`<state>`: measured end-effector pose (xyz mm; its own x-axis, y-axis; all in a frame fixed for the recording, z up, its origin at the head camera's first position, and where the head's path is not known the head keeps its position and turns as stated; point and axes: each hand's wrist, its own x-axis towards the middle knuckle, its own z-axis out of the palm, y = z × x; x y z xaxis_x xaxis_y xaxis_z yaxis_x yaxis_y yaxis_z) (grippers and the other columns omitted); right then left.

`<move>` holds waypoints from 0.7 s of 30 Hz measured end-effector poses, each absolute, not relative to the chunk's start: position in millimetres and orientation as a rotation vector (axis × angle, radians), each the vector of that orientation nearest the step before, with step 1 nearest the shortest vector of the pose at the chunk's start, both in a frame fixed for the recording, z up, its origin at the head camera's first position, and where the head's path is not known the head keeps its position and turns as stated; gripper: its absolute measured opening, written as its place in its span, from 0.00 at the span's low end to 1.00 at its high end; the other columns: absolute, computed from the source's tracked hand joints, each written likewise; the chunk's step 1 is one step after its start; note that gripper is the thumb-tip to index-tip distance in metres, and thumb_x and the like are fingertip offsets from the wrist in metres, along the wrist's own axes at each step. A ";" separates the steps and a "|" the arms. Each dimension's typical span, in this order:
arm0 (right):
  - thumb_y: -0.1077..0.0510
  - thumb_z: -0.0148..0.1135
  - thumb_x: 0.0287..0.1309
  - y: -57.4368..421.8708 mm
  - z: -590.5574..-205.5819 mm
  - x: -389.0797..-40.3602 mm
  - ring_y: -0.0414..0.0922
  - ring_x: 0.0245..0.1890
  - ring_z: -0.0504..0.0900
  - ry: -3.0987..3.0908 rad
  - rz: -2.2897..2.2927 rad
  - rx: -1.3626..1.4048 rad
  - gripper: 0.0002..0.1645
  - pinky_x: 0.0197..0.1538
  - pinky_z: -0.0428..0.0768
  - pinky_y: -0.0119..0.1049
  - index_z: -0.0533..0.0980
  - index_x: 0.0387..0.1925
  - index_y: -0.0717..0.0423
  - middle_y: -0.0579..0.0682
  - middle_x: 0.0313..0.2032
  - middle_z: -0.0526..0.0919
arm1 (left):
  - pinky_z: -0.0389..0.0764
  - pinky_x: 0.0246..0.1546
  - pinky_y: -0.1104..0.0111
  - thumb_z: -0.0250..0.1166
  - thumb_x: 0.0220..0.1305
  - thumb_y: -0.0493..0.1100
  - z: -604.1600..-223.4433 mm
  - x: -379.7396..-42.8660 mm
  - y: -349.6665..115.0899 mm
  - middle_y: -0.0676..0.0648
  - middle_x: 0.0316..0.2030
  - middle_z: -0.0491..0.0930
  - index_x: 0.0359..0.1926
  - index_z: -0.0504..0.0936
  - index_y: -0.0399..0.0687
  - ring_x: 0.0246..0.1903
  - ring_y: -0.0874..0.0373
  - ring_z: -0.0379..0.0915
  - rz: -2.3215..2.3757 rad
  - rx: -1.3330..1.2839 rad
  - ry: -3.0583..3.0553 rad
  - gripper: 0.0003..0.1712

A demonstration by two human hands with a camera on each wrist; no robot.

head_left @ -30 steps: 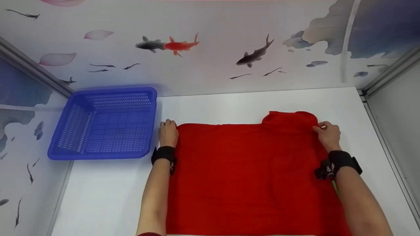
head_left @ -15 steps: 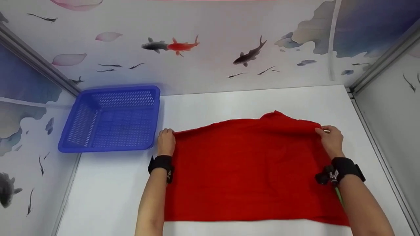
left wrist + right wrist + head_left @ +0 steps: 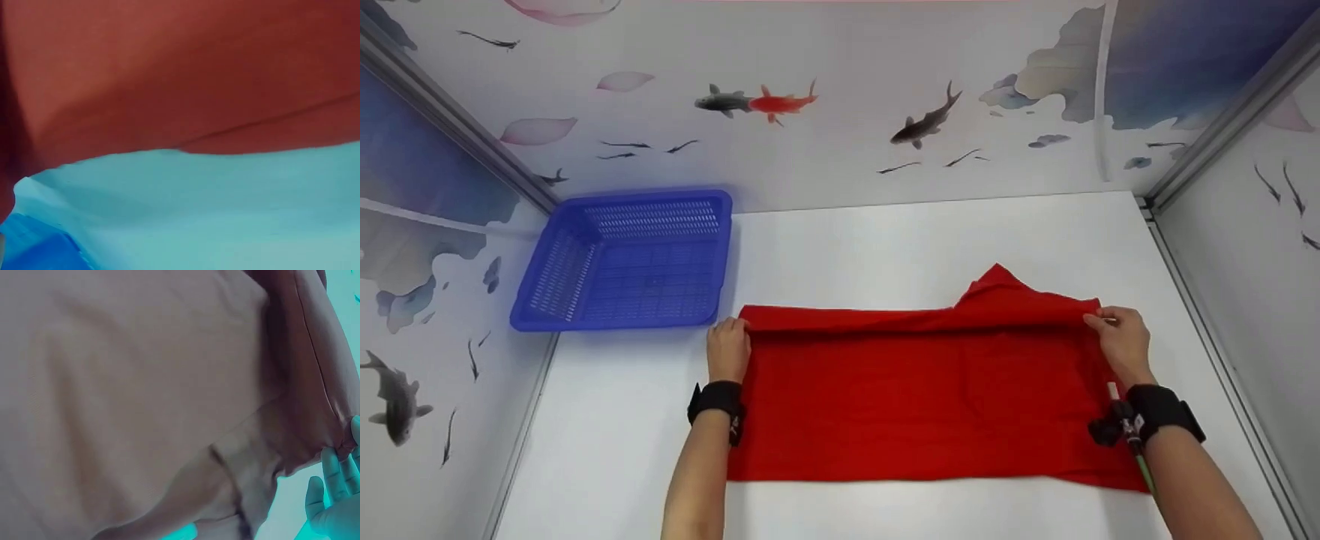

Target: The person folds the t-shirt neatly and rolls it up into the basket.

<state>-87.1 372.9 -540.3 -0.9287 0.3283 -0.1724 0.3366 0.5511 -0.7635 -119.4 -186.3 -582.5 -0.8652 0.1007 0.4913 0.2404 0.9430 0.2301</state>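
Observation:
A red garment (image 3: 885,405) lies spread on the white table, its far edge turned over toward me in a long fold. A pointed flap (image 3: 997,283) sticks out at its far right. At the far left corner my left hand (image 3: 729,350) pinches the folded edge; the left wrist view shows mostly fabric (image 3: 169,73). My right hand (image 3: 1123,345) pinches the far right edge between thumb and fingers. In the right wrist view, that hand (image 3: 337,512) appears at the right border, fingertips at the cloth's edge.
A blue perforated plastic basket (image 3: 645,281) stands at the far left with nothing in it, close to my left hand. A patterned wall (image 3: 825,165) closes off the back, with side walls left and right. White table (image 3: 840,247) shows behind the garment.
Both hands have drawn the garment's far edge toward me, and it now lies folded over. The near edge has come into fuller view, and the head view has shifted slightly.

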 end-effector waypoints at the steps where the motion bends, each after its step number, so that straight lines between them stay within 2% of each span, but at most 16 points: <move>1: 0.52 0.48 0.63 374.0 -542.0 -84.0 0.59 0.52 0.65 2.747 -1.363 0.596 0.25 0.46 0.68 0.38 0.68 0.46 0.73 0.67 0.54 0.63 | 0.71 0.32 0.56 0.61 0.45 0.26 -584.5 -116.4 -187.0 0.40 0.23 0.76 0.25 0.78 0.35 0.27 0.44 0.73 -0.387 -0.242 -2.606 0.05; 6: 0.55 0.49 0.63 377.9 -553.9 -71.8 0.61 0.52 0.62 2.734 -1.350 0.605 0.23 0.51 0.65 0.48 0.68 0.45 0.75 0.68 0.53 0.63 | 0.70 0.32 0.56 0.64 0.43 0.27 -594.3 -101.5 -188.6 0.40 0.23 0.77 0.25 0.79 0.36 0.27 0.44 0.73 -0.375 -0.237 -2.618 0.05; 12: 0.67 0.53 0.58 381.2 -576.9 -63.7 0.66 0.44 0.66 2.931 -1.100 0.397 0.14 0.49 0.65 0.55 0.71 0.38 0.80 0.72 0.43 0.65 | 0.68 0.30 0.56 0.65 0.41 0.27 -607.2 -89.9 -189.5 0.41 0.25 0.75 0.24 0.78 0.38 0.28 0.44 0.70 -0.371 -0.244 -2.711 0.07; 16: 0.71 0.51 0.53 383.3 -584.3 -58.0 0.69 0.42 0.67 2.996 -0.975 0.271 0.12 0.45 0.66 0.58 0.72 0.37 0.79 0.73 0.41 0.67 | 0.68 0.29 0.55 0.64 0.41 0.27 -610.3 -85.0 -190.4 0.41 0.27 0.74 0.24 0.79 0.38 0.30 0.43 0.70 -0.397 -0.215 -2.770 0.06; 21: 0.73 0.47 0.51 384.1 -579.9 -57.6 0.69 0.42 0.67 2.979 -1.022 0.283 0.15 0.45 0.66 0.57 0.73 0.40 0.78 0.75 0.42 0.67 | 0.67 0.32 0.54 0.61 0.44 0.30 -604.6 -88.3 -186.4 0.41 0.29 0.75 0.26 0.81 0.38 0.32 0.43 0.70 -0.444 -0.169 -2.838 0.05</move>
<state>-57.6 384.1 -579.9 -0.9838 0.1751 -0.0388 0.1620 0.7749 -0.6109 -88.3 -186.4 -604.6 -0.9585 0.0732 0.2755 0.1539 0.9464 0.2841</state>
